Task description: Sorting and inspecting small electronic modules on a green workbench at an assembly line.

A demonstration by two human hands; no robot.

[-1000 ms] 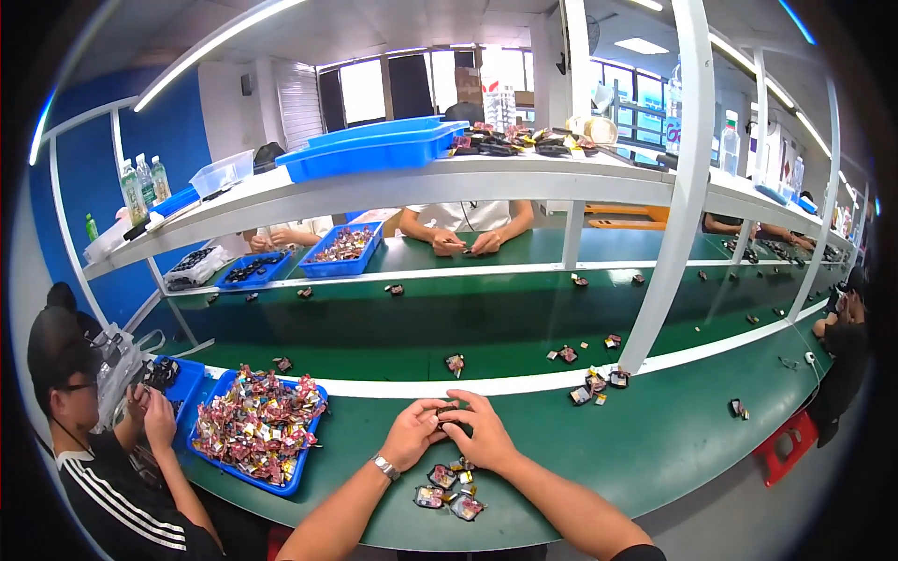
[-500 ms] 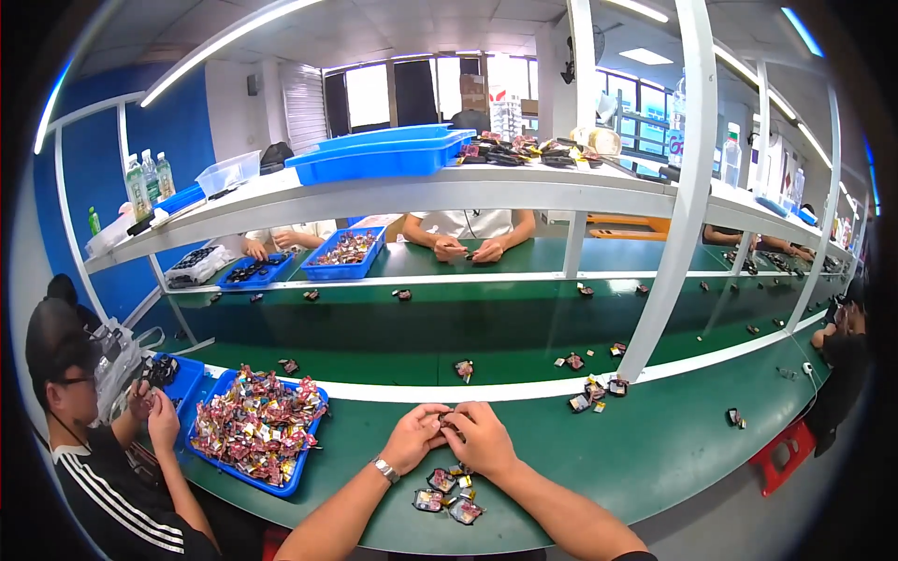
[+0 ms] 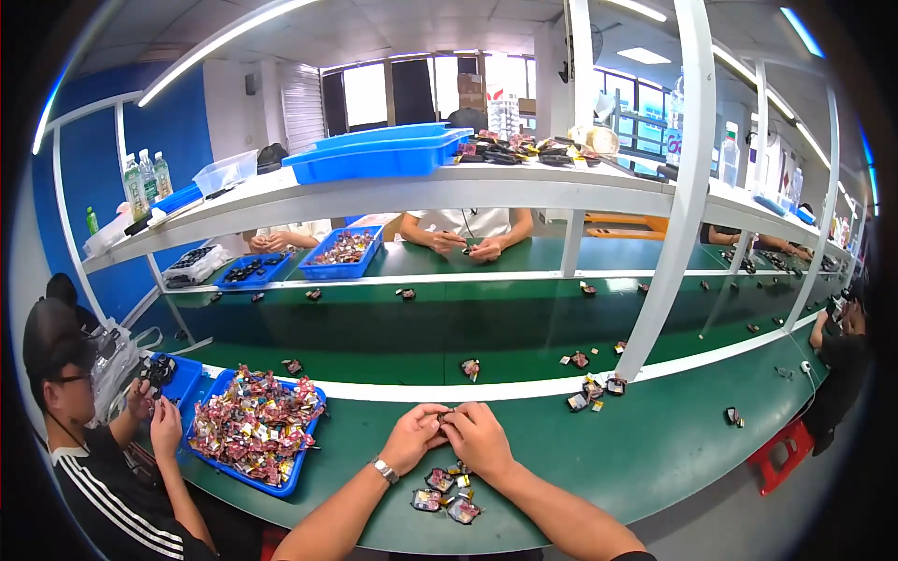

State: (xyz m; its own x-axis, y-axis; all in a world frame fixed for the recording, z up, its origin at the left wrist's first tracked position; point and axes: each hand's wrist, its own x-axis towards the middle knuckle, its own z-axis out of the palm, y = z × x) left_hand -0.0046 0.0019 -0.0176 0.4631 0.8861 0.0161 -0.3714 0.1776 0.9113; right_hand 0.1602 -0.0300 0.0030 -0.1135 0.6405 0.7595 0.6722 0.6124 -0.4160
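My left hand (image 3: 414, 441) and my right hand (image 3: 479, 439) meet above the green table, fingertips pressed together. Between them is a small dark piece (image 3: 446, 420), mostly covered by the fingers, so its kind does not show. Just below the hands lie several small black-rimmed electronic assemblies (image 3: 462, 510) with pinkish-red and yellow parts, one partly under my right hand. A metal-banded watch (image 3: 384, 469) circles my left wrist.
Left of me stands a blue tray (image 3: 297, 475) heaped with similar assemblies, beside a seated co-worker (image 3: 94, 458). A green conveyor belt (image 3: 393, 327) carrying scattered assemblies runs beyond a white rail. A slanted white post (image 3: 659, 280) and an overhead shelf (image 3: 421, 194) frame the bench.
Assemblies on the belt have shifted slightly right. My hands stay together in nearly the same place, with small finger movement. The co-workers' hands at left and across have moved a little.
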